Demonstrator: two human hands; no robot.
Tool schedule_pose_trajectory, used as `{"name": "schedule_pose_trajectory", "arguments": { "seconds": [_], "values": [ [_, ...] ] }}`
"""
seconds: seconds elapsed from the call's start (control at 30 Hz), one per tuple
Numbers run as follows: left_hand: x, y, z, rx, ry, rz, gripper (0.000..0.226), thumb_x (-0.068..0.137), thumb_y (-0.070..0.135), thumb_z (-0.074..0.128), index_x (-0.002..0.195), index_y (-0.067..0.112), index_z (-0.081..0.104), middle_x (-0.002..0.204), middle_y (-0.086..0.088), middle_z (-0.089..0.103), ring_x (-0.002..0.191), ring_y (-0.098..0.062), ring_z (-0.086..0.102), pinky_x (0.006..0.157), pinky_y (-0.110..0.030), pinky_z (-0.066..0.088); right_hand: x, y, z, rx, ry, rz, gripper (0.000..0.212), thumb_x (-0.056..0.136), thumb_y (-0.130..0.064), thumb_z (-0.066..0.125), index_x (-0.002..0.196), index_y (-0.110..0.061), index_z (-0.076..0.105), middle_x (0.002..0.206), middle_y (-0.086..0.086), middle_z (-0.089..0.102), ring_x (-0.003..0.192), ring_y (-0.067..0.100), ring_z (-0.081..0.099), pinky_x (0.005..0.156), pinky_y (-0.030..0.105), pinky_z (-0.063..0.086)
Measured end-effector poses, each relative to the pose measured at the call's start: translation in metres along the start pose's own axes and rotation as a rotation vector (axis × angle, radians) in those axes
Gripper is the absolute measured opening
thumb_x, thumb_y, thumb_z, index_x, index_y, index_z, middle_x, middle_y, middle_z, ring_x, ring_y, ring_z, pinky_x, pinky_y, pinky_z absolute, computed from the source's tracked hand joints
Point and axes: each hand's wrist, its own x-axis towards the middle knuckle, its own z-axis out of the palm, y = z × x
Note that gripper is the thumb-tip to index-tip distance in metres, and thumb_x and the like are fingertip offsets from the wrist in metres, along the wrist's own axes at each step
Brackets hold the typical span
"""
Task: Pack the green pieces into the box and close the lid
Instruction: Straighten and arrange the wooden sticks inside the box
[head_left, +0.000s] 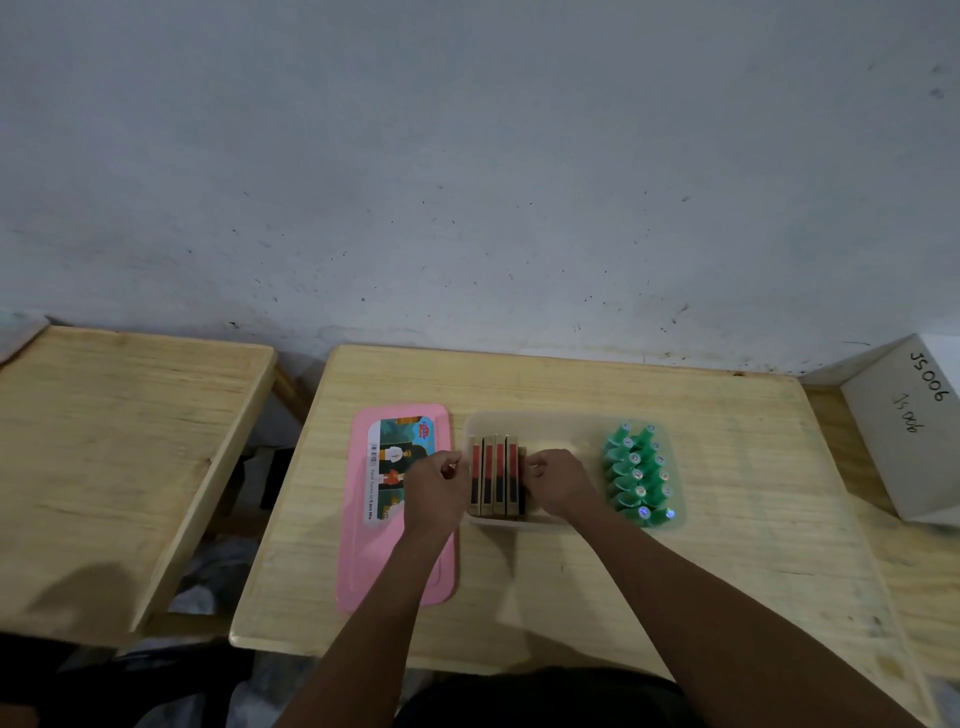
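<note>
Red-and-tan slabs (494, 477), four of them on edge side by side, sit between the two hands in the left part of the clear box (571, 423). The left hand (435, 486) has its fingers curled against the outer slab on its side; the right hand (557, 480) presses curled fingers against the slab on the other side. Whether either grip actually clasps a slab, I cannot tell. Right of the right hand, at the far end of the box, the green pieces (638, 475) stand packed in two rows. Left of the left hand, partly under its wrist, the pink lid (363, 561) lies flat on the wooden worktop (727, 545). Well off to the right leans a white carton (904, 431).
</note>
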Motion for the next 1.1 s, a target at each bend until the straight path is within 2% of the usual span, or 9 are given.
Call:
{"name": "schedule_pose_trajectory", "arguments": {
  "seconds": [0.07,0.2,0.3,0.4,0.57,0.8,0.9,1.0,1.1],
  "values": [
    [0.000,0.001,0.000,0.000,0.004,-0.002,0.025,0.090,0.016,0.060,0.109,0.002,0.068,0.093,-0.014,0.072,0.073,-0.012,0.059,0.066,-0.013,0.043,0.002,0.001,0.002,0.019,0.018,0.006,0.031,0.090,-0.008,0.045,0.096,-0.009,0.075,0.095,0.011,0.073,0.084,0.023,0.065,0.075,0.034,0.052],
    [0.000,0.001,0.001,0.001,0.005,-0.005,0.026,0.090,0.015,0.060,0.111,0.002,0.067,0.098,-0.013,0.072,0.077,-0.011,0.059,0.067,-0.011,0.042,0.006,0.002,0.002,0.019,0.057,-0.004,0.033,0.093,-0.011,0.041,0.104,-0.007,0.072,0.107,0.013,0.071,0.091,0.021,0.061,0.077,0.027,0.047],
    [0.000,0.001,0.001,0.008,0.011,-0.005,0.026,0.090,0.016,0.060,0.111,0.002,0.067,0.098,-0.013,0.072,0.077,-0.009,0.059,0.062,-0.005,0.037,0.008,0.001,0.002,0.086,0.025,0.008,0.039,0.095,-0.014,0.047,0.133,-0.012,0.054,0.119,0.011,0.065,0.109,0.023,0.059,0.090,0.029,0.045],
    [-0.001,0.001,0.001,0.021,0.020,-0.001,0.026,0.090,0.016,0.061,0.111,0.002,0.067,0.100,-0.012,0.072,0.077,-0.008,0.058,0.059,-0.003,0.036,0.014,-0.001,0.003,0.078,-0.036,-0.039,0.048,0.096,-0.015,0.047,0.143,-0.023,0.042,0.131,0.013,0.055,0.113,0.024,0.057,0.096,0.034,0.047],
    [0.000,0.000,0.002,0.019,0.001,-0.007,0.026,0.090,0.018,0.060,0.111,0.004,0.067,0.096,-0.013,0.073,0.072,-0.012,0.061,0.066,-0.013,0.047,0.025,0.004,0.005,0.009,-0.109,-0.110,0.048,0.095,-0.013,0.043,0.141,-0.028,0.044,0.136,0.015,0.049,0.095,0.022,0.063,0.088,0.035,0.054],
    [-0.001,-0.002,0.003,0.010,0.007,-0.017,0.027,0.091,0.018,0.059,0.114,0.004,0.066,0.099,-0.012,0.072,0.077,-0.012,0.060,0.070,-0.016,0.047,0.014,0.000,-0.002,-0.080,-0.137,-0.125,0.051,0.097,-0.015,0.045,0.146,-0.025,0.037,0.143,0.014,0.042,0.110,0.025,0.059,0.099,0.036,0.048],
    [0.000,-0.004,0.003,-0.003,-0.017,-0.024,0.029,0.091,0.021,0.059,0.114,0.004,0.065,0.097,-0.012,0.072,0.075,-0.013,0.061,0.066,-0.016,0.047,0.000,0.001,-0.009,-0.181,-0.007,-0.136,0.054,0.096,-0.027,0.048,0.148,-0.024,0.033,0.144,0.010,0.034,0.118,0.027,0.055,0.098,0.039,0.046],
    [-0.002,-0.013,0.000,-0.007,0.010,-0.015,0.029,0.092,0.028,0.058,0.111,0.008,0.066,0.097,-0.006,0.069,0.080,-0.010,0.059,0.063,-0.014,0.044,-0.014,-0.002,-0.014,-0.145,0.067,-0.209,0.042,0.094,-0.032,0.052,0.136,-0.027,0.048,0.134,0.004,0.045,0.110,0.021,0.058,0.092,0.041,0.051],
    [-0.007,-0.034,-0.008,0.054,0.174,-0.115,0.035,0.090,0.038,0.056,0.116,0.014,0.061,0.110,-0.008,0.064,0.099,-0.018,0.056,0.077,-0.031,0.052,-0.028,-0.006,-0.017,-0.169,-0.064,-0.335,0.030,0.091,-0.039,0.058,0.118,-0.028,0.063,0.109,-0.002,0.061,0.094,0.014,0.061,0.085,0.037,0.052]
  ]
}}
